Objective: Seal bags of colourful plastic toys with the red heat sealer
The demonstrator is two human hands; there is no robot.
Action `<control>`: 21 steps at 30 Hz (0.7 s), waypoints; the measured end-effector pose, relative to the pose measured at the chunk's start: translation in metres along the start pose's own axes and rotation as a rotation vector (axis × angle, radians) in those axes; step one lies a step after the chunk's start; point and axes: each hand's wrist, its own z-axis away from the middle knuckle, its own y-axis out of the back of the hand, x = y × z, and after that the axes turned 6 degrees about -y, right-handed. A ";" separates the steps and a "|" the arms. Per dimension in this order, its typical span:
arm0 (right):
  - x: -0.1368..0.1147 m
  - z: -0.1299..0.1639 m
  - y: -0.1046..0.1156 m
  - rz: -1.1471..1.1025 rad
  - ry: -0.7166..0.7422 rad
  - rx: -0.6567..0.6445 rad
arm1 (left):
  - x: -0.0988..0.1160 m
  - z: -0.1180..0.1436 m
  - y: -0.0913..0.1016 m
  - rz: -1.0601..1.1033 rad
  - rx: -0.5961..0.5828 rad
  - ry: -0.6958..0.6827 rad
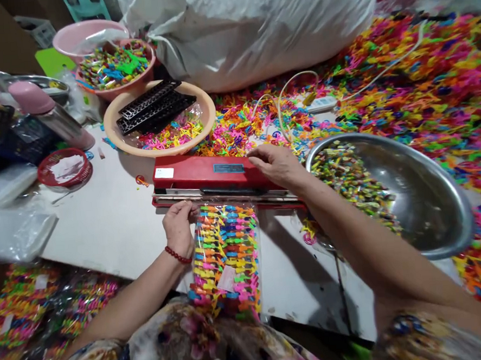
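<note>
On the bench, near us: we see the clear bag (226, 257) of bright clips, its top under the red sealer (216, 179).
Left hand (179, 227): our grip pinches the bag's top left corner.
Right hand (276, 164): lies flat on the sealer, holding nothing.
Feel: we think light, floppy, slippery; hold it by the top edge.

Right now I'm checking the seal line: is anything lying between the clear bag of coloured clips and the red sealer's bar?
Nothing visible: the clear plastic bag of coloured clips has its top edge at the red bar sealer, with the left hand pinching its corner.
</note>
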 end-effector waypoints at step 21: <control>-0.039 0.031 -0.014 0.116 -0.095 -0.623 | 0.005 0.020 0.032 -0.114 -0.075 0.011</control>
